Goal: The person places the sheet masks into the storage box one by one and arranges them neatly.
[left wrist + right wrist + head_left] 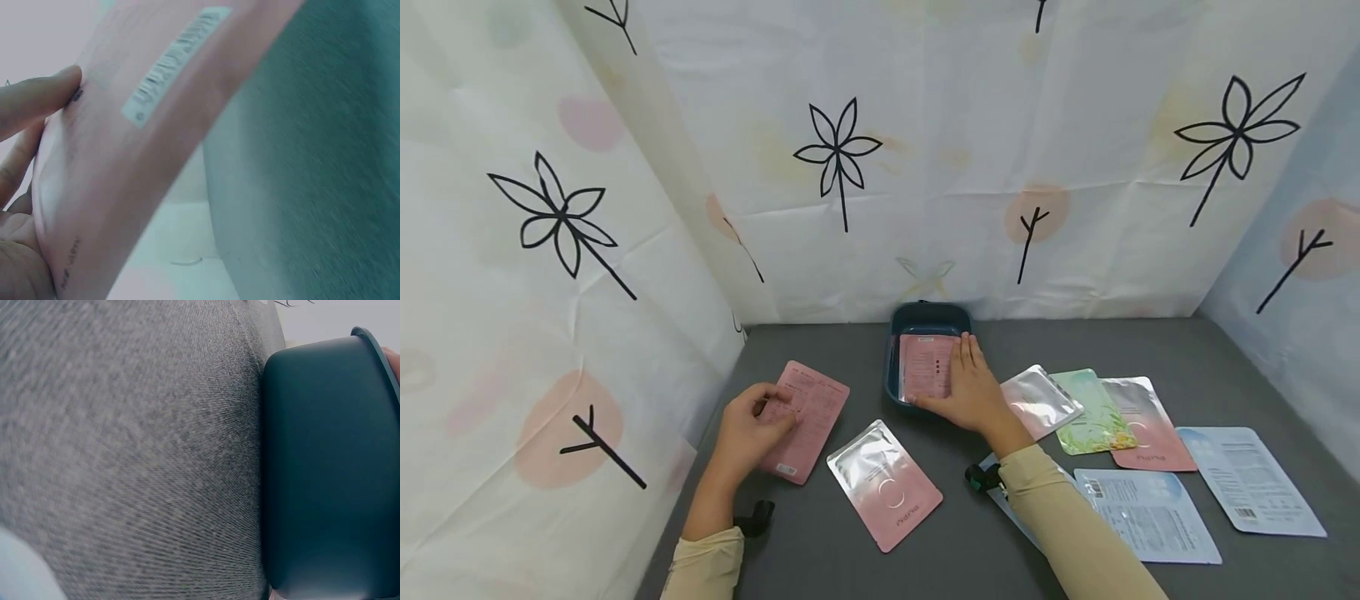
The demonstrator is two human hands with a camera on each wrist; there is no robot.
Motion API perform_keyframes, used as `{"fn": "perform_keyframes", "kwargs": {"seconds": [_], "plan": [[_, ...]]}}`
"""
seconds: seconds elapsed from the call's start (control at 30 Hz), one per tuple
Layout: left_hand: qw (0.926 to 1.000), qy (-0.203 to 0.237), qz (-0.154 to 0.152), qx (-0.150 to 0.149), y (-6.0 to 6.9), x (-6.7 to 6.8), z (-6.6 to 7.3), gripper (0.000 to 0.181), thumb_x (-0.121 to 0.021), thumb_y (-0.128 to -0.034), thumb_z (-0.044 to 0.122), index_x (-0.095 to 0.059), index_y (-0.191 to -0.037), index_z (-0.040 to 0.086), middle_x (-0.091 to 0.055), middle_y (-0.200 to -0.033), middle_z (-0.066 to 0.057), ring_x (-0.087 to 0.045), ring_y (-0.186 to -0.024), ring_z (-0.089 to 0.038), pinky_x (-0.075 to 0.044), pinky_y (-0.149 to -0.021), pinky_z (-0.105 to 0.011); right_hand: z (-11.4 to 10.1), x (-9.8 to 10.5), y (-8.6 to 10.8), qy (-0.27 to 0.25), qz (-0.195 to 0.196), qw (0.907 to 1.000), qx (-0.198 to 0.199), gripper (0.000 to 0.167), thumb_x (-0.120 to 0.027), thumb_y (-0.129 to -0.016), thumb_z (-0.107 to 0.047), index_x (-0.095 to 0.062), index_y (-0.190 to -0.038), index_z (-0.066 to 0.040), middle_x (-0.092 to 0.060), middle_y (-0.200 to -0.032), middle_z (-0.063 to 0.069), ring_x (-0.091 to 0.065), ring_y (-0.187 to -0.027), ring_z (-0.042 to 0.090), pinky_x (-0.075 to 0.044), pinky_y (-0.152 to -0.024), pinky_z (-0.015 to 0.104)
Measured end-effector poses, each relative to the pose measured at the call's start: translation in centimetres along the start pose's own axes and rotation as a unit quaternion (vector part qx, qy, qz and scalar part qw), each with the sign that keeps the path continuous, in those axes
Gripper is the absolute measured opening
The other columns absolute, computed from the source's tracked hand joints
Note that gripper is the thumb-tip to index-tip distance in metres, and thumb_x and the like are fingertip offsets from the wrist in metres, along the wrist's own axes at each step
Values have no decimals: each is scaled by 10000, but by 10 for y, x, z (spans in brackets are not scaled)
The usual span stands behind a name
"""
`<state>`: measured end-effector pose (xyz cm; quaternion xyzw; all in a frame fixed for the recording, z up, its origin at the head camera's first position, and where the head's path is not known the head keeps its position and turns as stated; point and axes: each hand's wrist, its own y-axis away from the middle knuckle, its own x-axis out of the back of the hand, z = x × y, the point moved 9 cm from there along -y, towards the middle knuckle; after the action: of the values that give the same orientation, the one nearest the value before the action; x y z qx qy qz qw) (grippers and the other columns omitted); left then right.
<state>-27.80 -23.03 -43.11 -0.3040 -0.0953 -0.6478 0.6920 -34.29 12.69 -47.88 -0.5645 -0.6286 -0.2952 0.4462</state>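
In the head view my left hand pinches a pink face mask sachet, printed side up, at its left edge. The left wrist view shows one digit on the printed face of this sachet, with other fingers behind it. My right hand lies over the right side of a dark blue-green plastic basket. Its fingers are straight and touch another pink sachet inside, thumb along the near edge. The right wrist view shows the outer wall of the basket; most of that hand is out of frame.
A silver-and-pink sachet lies between my forearms. To the right are a silver sachet, a green one, another silver-and-pink one and light-blue ones, one partly under my right forearm. Patterned cloth hangs behind the grey table.
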Motion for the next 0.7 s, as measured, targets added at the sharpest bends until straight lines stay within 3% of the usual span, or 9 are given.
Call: {"fn": "perform_keyframes", "kwargs": {"seconds": [0.23, 0.4, 0.7], "plan": [[9993, 315, -36, -210, -11, -9, 12, 318, -866, -847, -1, -762, -1137, 80, -743, -1147, -145, -697, -952, -228, -556, -763, -226, -1, 1, 0, 51, -32, 10000, -13, 1334, -688, -838, -789, -130, -1654, 108, -55, -1755, 302, -31, -1654, 453, -192, -1317, 584], [9980, 588, -139, -201, -19, -15, 19, 333, -856, -864, 6, -760, -1175, 78, -727, -1195, -157, -698, -987, -260, -562, -774, -226, -1, 1, 0, 61, -14, 10000, -38, 1339, -689, -833, -794, -129, -1657, 100, -67, -1756, 298, -32, -1657, 442, -188, -1323, 569], [9949, 958, -64, -296, -32, -21, 30, 366, -829, -849, -55, -748, -1196, 29, -721, -1153, -208, -674, -886, -201, -580, -713, -222, -2, 2, 1, 109, 8, 9999, 17, 1340, -679, -833, -801, -137, -1652, 111, -71, -1751, 309, -37, -1654, 455, -201, -1318, 575]]}}
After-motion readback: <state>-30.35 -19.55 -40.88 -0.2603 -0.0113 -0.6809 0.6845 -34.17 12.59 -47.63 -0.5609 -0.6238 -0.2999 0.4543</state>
